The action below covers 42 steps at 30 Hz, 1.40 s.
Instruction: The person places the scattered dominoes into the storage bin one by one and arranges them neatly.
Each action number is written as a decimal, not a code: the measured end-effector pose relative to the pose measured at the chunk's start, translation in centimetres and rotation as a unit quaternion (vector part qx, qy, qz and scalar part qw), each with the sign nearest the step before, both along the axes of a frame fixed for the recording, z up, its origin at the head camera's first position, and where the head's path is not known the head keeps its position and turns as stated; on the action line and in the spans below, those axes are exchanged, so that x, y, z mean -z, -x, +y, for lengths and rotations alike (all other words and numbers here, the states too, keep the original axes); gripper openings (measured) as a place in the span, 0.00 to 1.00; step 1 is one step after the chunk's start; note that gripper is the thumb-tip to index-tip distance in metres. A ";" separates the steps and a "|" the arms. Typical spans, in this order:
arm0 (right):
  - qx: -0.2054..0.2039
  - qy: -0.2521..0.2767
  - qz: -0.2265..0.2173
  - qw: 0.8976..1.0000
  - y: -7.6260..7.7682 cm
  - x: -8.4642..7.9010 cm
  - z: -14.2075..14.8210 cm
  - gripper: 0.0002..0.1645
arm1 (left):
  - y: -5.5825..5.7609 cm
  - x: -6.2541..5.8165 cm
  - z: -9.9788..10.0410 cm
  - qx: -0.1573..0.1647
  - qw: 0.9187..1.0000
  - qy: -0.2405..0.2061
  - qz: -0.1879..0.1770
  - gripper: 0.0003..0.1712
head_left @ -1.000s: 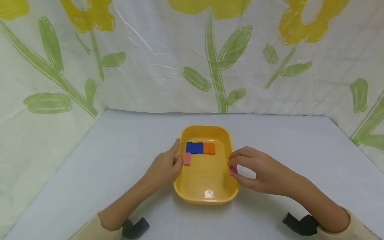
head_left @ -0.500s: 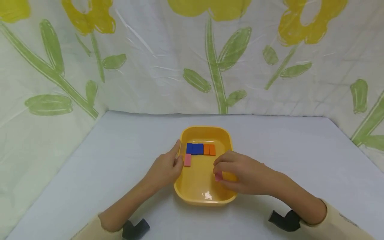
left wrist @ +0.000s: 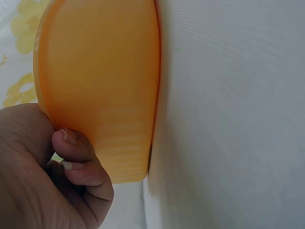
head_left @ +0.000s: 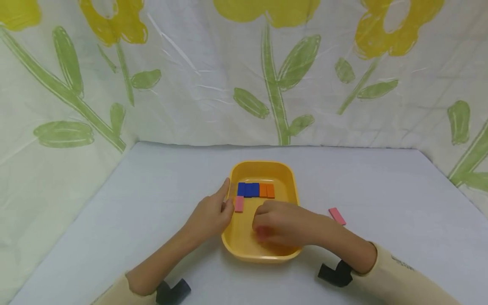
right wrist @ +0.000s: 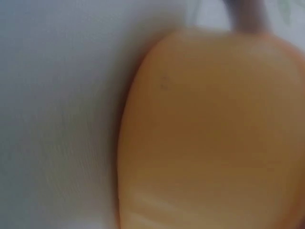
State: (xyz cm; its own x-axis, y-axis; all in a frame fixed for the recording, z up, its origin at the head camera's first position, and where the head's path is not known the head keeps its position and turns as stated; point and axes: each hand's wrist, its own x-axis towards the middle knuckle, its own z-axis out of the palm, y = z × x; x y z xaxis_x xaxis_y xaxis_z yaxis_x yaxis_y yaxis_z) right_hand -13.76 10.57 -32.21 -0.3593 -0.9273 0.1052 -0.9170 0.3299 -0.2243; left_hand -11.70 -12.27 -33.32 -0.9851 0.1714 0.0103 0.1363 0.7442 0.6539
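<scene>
A yellow plastic tray point(head_left: 295, 182) stands on the white table. My left hand point(head_left: 209, 214) grips its left rim; in the left wrist view that hand point(left wrist: 57, 167) has curled fingers against the outer wall. Inside, several blue tiles point(head_left: 249, 189) and two orange tiles point(head_left: 267, 190) form a row near the far end. Below the row's left end lies a pink tile point(head_left: 239, 204). My right hand point(head_left: 287, 224) reaches over the right rim and pinches another pink tile point(head_left: 263, 233), blurred by motion. Only the tray wall point(right wrist: 209, 119) shows clearly in the right wrist view.
To the right of the tray, a loose pink tile point(head_left: 337, 216) lies on the table point(head_left: 171, 169), close to the right forearm. Dark wrist mounts point(head_left: 173, 292) are strapped at both sleeves. A white curtain point(head_left: 183, 84) with painted flowers hangs behind the table.
My right hand has moved left from the right rim to over the tray's inside, carrying the pink tile. The loose pink tile on the table has come into view. My left hand stays put.
</scene>
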 end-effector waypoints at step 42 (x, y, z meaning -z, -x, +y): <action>0.007 -0.107 -0.073 0.992 -0.7 -1.3 -1.0 0.12 | -0.2 -0.3 0.0 0.009 1.000 -0.015 0.004 0.37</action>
State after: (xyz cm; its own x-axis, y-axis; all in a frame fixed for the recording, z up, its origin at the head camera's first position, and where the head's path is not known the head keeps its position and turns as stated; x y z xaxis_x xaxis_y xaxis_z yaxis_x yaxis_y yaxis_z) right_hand -13.08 9.62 -30.93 -0.3690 -0.9176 -0.1478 -0.8747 0.3966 -0.2784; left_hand -11.53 -12.31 -33.05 -0.9817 0.1887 0.0240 0.1552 0.7216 0.6747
